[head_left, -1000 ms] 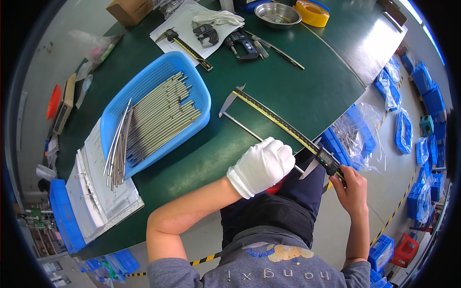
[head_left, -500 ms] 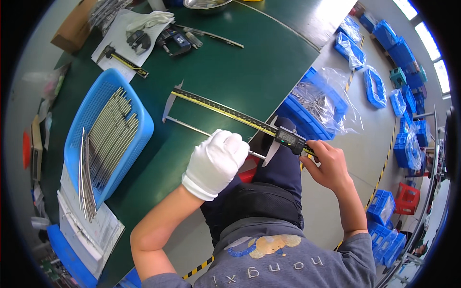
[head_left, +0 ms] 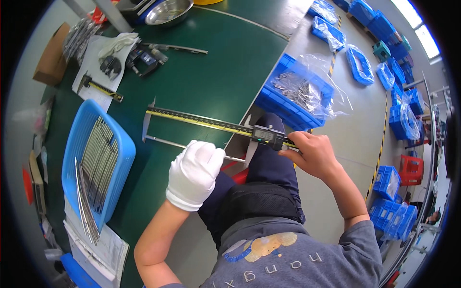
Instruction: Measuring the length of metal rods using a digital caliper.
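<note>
- The left hand (head_left: 196, 173), in a white glove, is curling its fingers around a thin metal rod (head_left: 168, 142) and pinching it at the near edge of the green table (head_left: 211, 77).
- The rod is lying between the two long jaws of a large digital caliper (head_left: 211, 124), parallel to its beam and just below it.
- The bare right hand (head_left: 312, 154) is gripping the caliper's sliding head, its fingers closing on the beam just beside the small display.
- The caliper is stretching across the table edge, its fixed jaw well onto the green surface and its sliding end over the person's lap.
- A light blue basket (head_left: 77, 139) filled with more metal rods is sitting to the left of the gloved hand.
- A dark blue bin (head_left: 278, 103) lined with clear plastic, holding metal parts, is standing just beyond the right hand.
- A smaller caliper (head_left: 103, 89) is resting on a white sheet at the far left of the table.
</note>
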A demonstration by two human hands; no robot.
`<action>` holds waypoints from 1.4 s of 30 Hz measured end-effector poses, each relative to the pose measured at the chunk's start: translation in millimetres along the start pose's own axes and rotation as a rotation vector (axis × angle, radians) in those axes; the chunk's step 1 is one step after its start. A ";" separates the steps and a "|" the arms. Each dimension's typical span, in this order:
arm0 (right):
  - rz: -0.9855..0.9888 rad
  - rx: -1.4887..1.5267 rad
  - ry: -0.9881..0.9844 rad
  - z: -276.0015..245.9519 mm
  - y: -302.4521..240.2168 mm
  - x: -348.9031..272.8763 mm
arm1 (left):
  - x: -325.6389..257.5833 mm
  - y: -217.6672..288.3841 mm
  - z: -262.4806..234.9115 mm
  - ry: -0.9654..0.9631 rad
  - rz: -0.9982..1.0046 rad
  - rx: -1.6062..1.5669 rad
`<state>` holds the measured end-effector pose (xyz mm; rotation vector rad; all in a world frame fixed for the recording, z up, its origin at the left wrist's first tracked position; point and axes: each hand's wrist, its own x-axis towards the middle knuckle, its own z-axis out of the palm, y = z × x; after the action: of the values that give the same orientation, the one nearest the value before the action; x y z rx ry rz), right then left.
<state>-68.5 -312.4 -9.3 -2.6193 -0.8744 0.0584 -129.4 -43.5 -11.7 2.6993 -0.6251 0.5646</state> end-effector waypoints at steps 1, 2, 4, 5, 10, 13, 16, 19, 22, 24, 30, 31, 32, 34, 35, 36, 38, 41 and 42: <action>-0.011 0.008 -0.001 1.0 0.0 0.6 | -0.2 -0.5 -1.1 0.016 0.001 -0.024; -0.022 0.017 -0.001 1.4 0.4 0.3 | -0.6 -0.5 -2.9 -0.009 0.003 -0.042; -0.012 0.022 0.004 2.6 1.2 0.2 | 1.5 1.5 -3.2 0.001 0.017 -0.059; -0.012 0.027 -0.002 2.7 2.2 -0.2 | 3.3 2.1 -2.5 0.013 0.018 -0.073; 0.001 0.027 0.007 -0.3 5.5 1.6 | 12.2 4.1 2.7 0.015 0.037 -0.061; -0.005 0.015 -0.009 1.9 5.7 5.5 | 10.8 2.2 7.5 0.054 0.060 0.036; -0.044 0.022 0.003 3.1 -0.3 7.6 | 1.4 4.6 4.9 0.007 0.027 0.111; -0.025 0.072 0.016 6.2 5.0 0.1 | 2.1 9.5 5.2 0.026 0.138 0.135; 0.011 0.128 0.021 3.5 5.4 -6.3 | -10.6 18.8 -14.9 0.115 0.141 0.048; -0.002 0.177 0.006 -0.8 2.2 -7.8 | -13.6 30.8 -59.5 0.185 0.075 -0.068; 0.032 0.159 0.036 3.1 7.7 -2.0 | -58.7 26.2 -182.8 0.060 -0.423 0.231; 0.018 0.166 0.032 3.5 7.6 0.2 | -81.7 13.4 -175.3 0.369 -0.340 0.491; 0.007 0.165 0.040 2.5 6.4 -1.6 | -103.4 4.1 -177.5 0.519 -0.387 0.460; -0.007 0.168 0.037 1.8 4.7 2.1 | -130.1 -17.6 -188.1 0.585 -0.535 0.413; -0.017 0.165 0.038 1.7 4.5 3.6 | -144.0 -27.2 -189.7 0.584 -0.534 0.410; -0.019 0.169 0.038 1.3 4.2 4.9 | -157.4 -34.5 -192.9 0.583 -0.648 0.366; -0.002 0.183 0.028 1.1 5.1 5.4 | -179.8 -50.1 -192.7 0.581 -0.753 0.309; 0.004 0.156 0.017 -1.0 6.7 5.1 | -194.6 -52.4 -194.1 0.625 -0.936 0.187; 0.009 0.153 0.018 -1.2 6.3 4.3 | -190.5 -45.0 -199.6 0.447 -0.954 0.284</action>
<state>-61.2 -314.9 -10.1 -2.4780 -0.8189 0.1000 -326.2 137.7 69.4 2.5511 0.8687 0.9452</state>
